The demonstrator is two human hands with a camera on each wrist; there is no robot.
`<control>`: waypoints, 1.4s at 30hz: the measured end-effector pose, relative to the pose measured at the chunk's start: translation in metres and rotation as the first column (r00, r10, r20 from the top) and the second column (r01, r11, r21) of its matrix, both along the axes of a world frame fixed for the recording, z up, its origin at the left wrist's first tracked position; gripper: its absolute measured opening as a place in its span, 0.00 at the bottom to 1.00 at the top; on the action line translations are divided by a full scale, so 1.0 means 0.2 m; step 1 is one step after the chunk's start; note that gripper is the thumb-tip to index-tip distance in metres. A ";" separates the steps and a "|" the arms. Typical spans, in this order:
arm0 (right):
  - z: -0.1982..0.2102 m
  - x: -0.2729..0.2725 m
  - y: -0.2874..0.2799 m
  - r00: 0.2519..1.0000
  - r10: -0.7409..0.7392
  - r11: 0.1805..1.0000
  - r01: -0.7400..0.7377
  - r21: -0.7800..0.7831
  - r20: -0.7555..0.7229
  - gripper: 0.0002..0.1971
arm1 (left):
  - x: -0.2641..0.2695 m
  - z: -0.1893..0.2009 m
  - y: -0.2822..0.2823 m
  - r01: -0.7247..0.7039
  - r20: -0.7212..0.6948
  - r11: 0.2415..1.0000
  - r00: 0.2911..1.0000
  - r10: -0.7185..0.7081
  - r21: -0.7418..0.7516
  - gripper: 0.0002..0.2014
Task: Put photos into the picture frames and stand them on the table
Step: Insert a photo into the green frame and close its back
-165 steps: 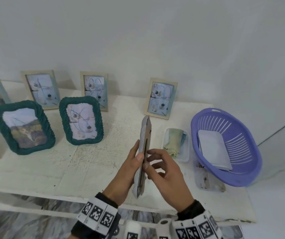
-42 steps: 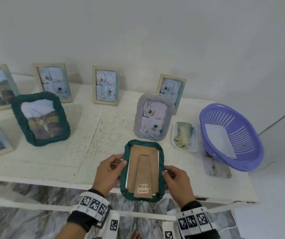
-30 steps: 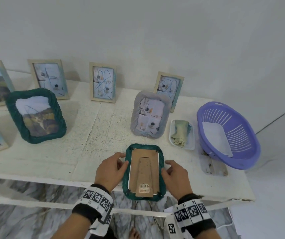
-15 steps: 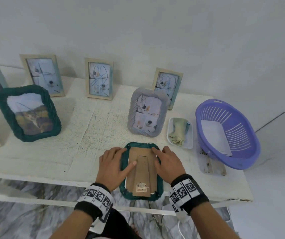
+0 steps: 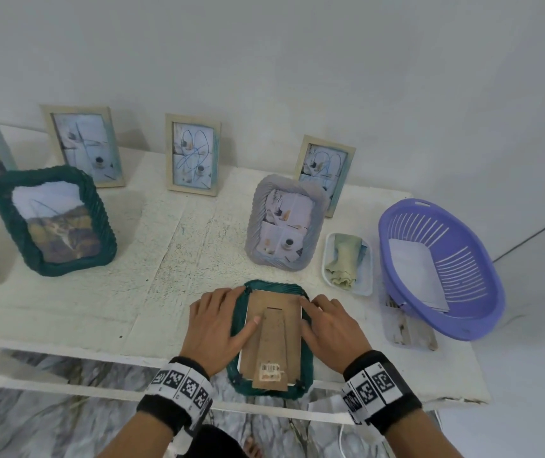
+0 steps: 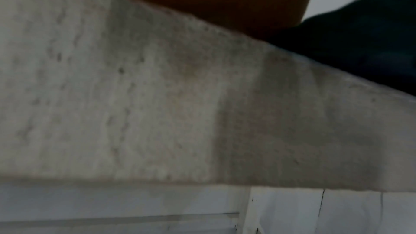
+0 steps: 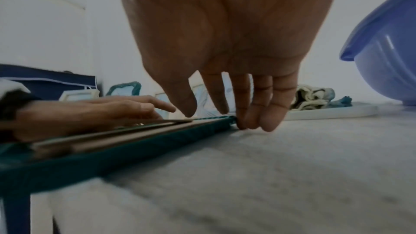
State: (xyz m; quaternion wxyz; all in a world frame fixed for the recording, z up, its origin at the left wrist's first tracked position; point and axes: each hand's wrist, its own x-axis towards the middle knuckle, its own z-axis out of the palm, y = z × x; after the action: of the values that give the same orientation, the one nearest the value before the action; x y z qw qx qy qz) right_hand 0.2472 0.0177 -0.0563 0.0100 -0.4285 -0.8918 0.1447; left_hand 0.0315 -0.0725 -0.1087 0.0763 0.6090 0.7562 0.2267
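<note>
Both hands have slid up from the lower sides of the green frame (image 5: 304, 368) to its upper half, and the frame has stayed face down at the near edge of the worktop (image 5: 66, 309), its bottom end overhanging. Its brown cardboard back (image 5: 272, 338) faces up with a barcode sticker near the bottom. Left hand (image 5: 216, 328) lies flat, fingers straight, thumb pressing on the cardboard. Right hand (image 5: 328, 328) rests with relaxed fingers touching the frame's right edge, fingertips (image 7: 270, 122) down on the worktop beside it. Just beyond stands a grey frame (image 5: 284, 223) with a photo in it; right of that sit a small white tray (image 5: 366, 279) holding a folded cloth (image 5: 343, 259) and a purple basket (image 5: 482, 292). Left stands another green frame (image 5: 53, 223), and pale wooden frames (image 5: 193, 153) line the wall.
</note>
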 end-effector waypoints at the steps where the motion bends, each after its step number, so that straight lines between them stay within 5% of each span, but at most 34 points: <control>1: 0.00 0.00 -0.02 1.000 -0.012 1.000 0.012 -0.015 0.013 0.24 | 0.00 0.01 0.01 0.015 -0.013 1.000 1.000 -0.015 -0.004 0.31; 9: -0.03 -0.02 -0.08 0.998 -0.045 0.998 0.044 0.035 0.049 0.27 | -0.01 0.06 0.04 0.095 -0.136 0.995 0.986 -0.099 -0.037 0.31; 18: -0.02 0.00 -0.10 0.999 -0.023 1.000 0.023 -0.006 0.036 0.30 | -0.07 0.01 -0.05 0.193 -0.004 0.976 0.981 -0.194 -0.103 0.39; 22: -0.01 0.06 -0.16 0.989 -0.016 1.000 0.014 -0.011 -0.147 0.20 | -0.07 0.02 -0.05 0.181 0.004 0.975 0.983 -0.182 -0.127 0.46; 26: -0.01 0.15 -0.24 0.945 0.147 0.988 -0.155 -0.006 -0.291 0.13 | -0.07 0.01 -0.04 0.193 -0.021 0.967 0.980 -0.199 -0.166 0.50; 36: -0.01 0.23 -0.25 0.932 0.308 0.944 -0.324 -0.058 -0.189 0.27 | -0.07 0.03 -0.03 0.199 0.000 0.956 0.979 -0.204 -0.213 0.53; 42: -0.04 0.21 -0.23 0.933 0.300 0.950 -0.312 -0.030 -0.199 0.14 | -0.06 0.04 -0.03 0.196 0.000 0.955 0.980 -0.201 -0.223 0.52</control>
State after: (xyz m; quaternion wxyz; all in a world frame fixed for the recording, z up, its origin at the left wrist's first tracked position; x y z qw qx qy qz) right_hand 0.2901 -0.0279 -0.0653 0.0603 -0.2685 -0.9376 0.2126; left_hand 0.0190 -0.0790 -0.1014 0.1576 0.6721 0.7126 0.1254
